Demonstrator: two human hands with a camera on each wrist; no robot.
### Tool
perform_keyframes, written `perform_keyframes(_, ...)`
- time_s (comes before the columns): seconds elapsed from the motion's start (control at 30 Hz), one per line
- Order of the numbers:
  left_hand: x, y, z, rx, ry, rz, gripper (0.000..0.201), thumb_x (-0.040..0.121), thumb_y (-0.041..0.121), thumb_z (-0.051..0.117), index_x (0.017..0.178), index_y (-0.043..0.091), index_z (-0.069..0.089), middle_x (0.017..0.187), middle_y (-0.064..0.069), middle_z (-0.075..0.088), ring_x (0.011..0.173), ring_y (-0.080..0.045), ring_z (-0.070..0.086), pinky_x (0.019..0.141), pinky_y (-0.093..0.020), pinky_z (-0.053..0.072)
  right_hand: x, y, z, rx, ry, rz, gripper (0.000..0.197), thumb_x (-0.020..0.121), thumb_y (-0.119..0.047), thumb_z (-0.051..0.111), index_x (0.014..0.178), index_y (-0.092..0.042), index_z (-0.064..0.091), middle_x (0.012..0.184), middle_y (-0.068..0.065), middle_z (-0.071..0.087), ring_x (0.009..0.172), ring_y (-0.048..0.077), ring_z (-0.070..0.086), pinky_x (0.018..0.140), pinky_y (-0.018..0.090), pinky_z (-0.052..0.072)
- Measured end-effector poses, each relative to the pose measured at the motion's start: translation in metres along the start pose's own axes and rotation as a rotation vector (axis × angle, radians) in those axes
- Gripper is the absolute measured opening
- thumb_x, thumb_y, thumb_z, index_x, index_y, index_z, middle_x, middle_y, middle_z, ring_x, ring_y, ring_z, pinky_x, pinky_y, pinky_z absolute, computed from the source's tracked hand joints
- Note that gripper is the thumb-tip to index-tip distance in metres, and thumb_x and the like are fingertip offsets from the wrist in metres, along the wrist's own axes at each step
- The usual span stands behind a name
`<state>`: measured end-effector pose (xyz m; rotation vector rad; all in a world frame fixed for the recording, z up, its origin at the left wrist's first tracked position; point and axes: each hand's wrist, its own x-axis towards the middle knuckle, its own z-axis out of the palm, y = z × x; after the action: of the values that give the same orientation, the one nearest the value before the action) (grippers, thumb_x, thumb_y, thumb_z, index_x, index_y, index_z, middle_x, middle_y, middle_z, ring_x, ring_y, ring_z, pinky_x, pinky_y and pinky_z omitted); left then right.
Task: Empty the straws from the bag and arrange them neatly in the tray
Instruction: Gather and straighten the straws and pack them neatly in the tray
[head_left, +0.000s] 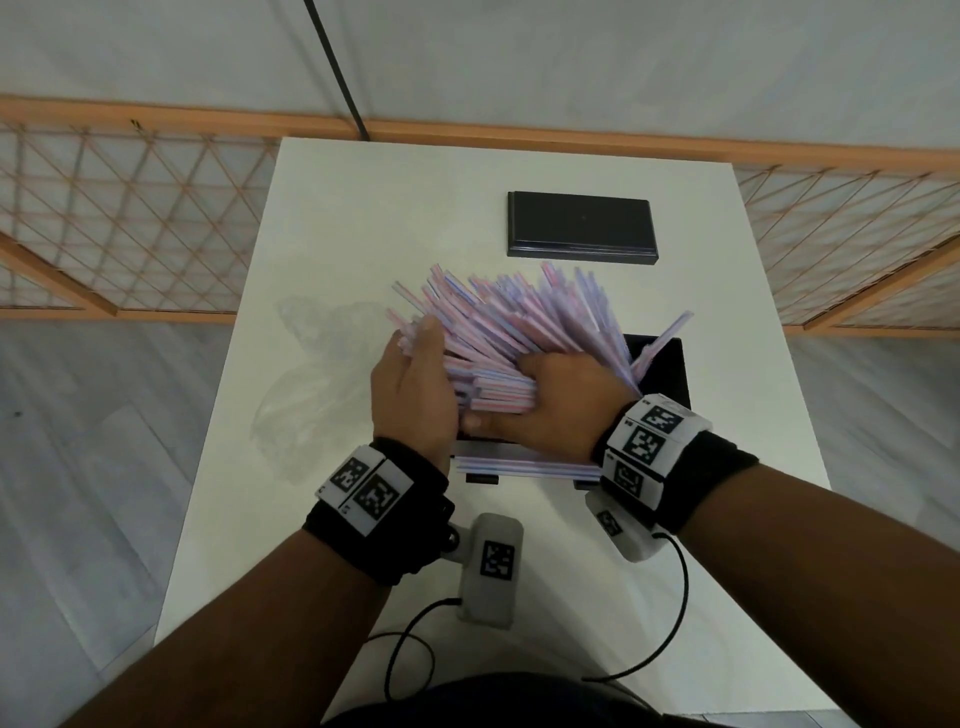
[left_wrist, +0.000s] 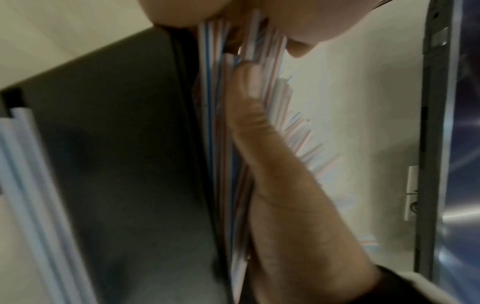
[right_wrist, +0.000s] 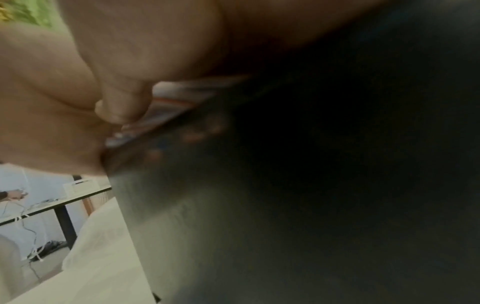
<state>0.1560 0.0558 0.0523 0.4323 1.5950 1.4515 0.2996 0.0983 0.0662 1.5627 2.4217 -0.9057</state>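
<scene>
A thick bundle of pink, blue and white striped straws (head_left: 519, 317) fans out over the black tray (head_left: 667, 374) at mid-table. My left hand (head_left: 410, 384) holds the bundle's left side, thumb (left_wrist: 249, 127) pressed along the straws (left_wrist: 215, 102), fingers hidden beneath. My right hand (head_left: 550, 400) grips the near end from the right, fingers curled over it. Several straws (head_left: 524, 466) lie flat along the tray's near side. The emptied clear plastic bag (head_left: 311, 374) lies crumpled to the left of the hands.
A second flat black tray or lid (head_left: 582, 226) sits at the far side of the white table (head_left: 337, 218). A wooden lattice screen (head_left: 130, 218) stands behind the table. Cables trail from the wrist cameras near the front edge.
</scene>
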Motion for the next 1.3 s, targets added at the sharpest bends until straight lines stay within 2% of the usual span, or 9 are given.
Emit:
perform_keyframes(0.13,-0.004,-0.005,-0.005,0.130,-0.035,0.048,0.021,0.099,0.038,0.061,0.102,0.017,0.064,0.089,0.006,0.075,0.086,-0.015,0.072,0.080,-0.044,0.059,-0.007,0.004,0.000,-0.077,0.065,-0.011,0.083,0.052,-0.099,0.045,0.093,-0.028,0.055,0.090,-0.006,0.059,0.092,0.019,0.060,0.084,0.032,0.051)
perform_keyframes(0.23,-0.005,0.004,-0.006,0.086,-0.061,0.002,0.082,0.082,0.060,0.071,0.139,0.007,0.048,0.132,-0.010,0.067,0.120,-0.023,0.066,0.102,-0.049,0.054,-0.016,0.009,0.005,-0.064,0.121,-0.057,0.090,0.058,-0.093,0.048,0.115,-0.024,0.054,0.109,-0.001,0.059,0.103,0.020,0.057,0.088,0.030,0.048)
perform_keyframes(0.3,-0.004,0.011,-0.006,0.053,-0.032,-0.047,0.092,0.085,0.063,0.068,0.153,0.011,0.034,0.151,-0.012,0.051,0.135,-0.025,0.054,0.113,-0.045,0.045,-0.025,0.013,0.007,-0.054,0.225,-0.129,0.079,0.067,-0.081,0.059,0.116,-0.019,0.054,0.110,0.002,0.058,0.102,0.023,0.056,0.087,0.031,0.046)
perform_keyframes(0.4,0.001,0.009,-0.007,0.083,-0.058,-0.034,0.109,0.072,0.086,0.052,0.154,0.016,0.036,0.152,-0.006,0.052,0.136,-0.022,0.053,0.115,-0.046,0.042,-0.036,0.017,0.014,-0.114,0.361,-0.213,0.061,0.074,-0.072,0.057,0.100,-0.016,0.058,0.096,0.004,0.058,0.092,0.029,0.058,0.080,0.036,0.050)
perform_keyframes(0.5,0.010,-0.012,-0.007,0.226,-0.184,-0.054,0.119,0.057,0.107,0.041,0.149,0.030,0.046,0.144,0.002,0.061,0.132,-0.023,0.059,0.114,-0.052,0.043,-0.036,0.021,0.018,-0.141,0.222,-0.117,0.067,0.073,-0.080,0.042,0.099,-0.021,0.057,0.097,0.001,0.059,0.094,0.027,0.059,0.078,0.035,0.052)
perform_keyframes(0.73,-0.007,0.001,-0.001,0.288,-0.153,-0.046,0.133,0.054,0.107,0.034,0.152,0.018,0.035,0.151,-0.005,0.052,0.137,-0.026,0.053,0.116,-0.050,0.040,-0.033,0.022,0.019,-0.138,0.155,-0.105,0.070,0.073,-0.087,0.029,0.098,-0.027,0.056,0.094,-0.006,0.056,0.093,0.021,0.060,0.077,0.033,0.053)
perform_keyframes(0.9,-0.007,0.001,0.002,0.295,-0.101,-0.052,0.104,0.064,0.095,0.041,0.132,0.017,0.051,0.127,-0.003,0.065,0.118,-0.029,0.064,0.106,-0.054,0.049,-0.027,0.009,0.015,-0.126,0.105,-0.109,0.062,0.070,-0.090,0.022,0.084,-0.034,0.044,0.087,-0.006,0.050,0.089,0.021,0.060,0.077,0.035,0.054)
perform_keyframes(1.1,-0.007,0.003,0.002,0.321,-0.070,0.002,0.083,0.081,0.077,0.047,0.131,0.010,0.051,0.132,-0.011,0.061,0.121,-0.031,0.059,0.108,-0.053,0.046,-0.024,0.014,0.010,-0.228,0.089,-0.018,0.074,0.074,-0.090,0.022,0.071,-0.022,0.051,0.073,0.000,0.055,0.078,0.024,0.061,0.064,0.030,0.048)
perform_keyframes(1.3,-0.003,-0.003,0.004,0.282,-0.054,-0.004,0.049,0.097,0.056,0.058,0.126,0.017,0.054,0.114,0.006,0.064,0.111,-0.021,0.063,0.105,-0.045,0.049,-0.023,0.013,0.008,-0.219,-0.006,-0.027,0.078,0.076,-0.090,0.024,0.071,-0.019,0.055,0.070,0.002,0.060,0.071,0.020,0.058,0.069,0.033,0.051)
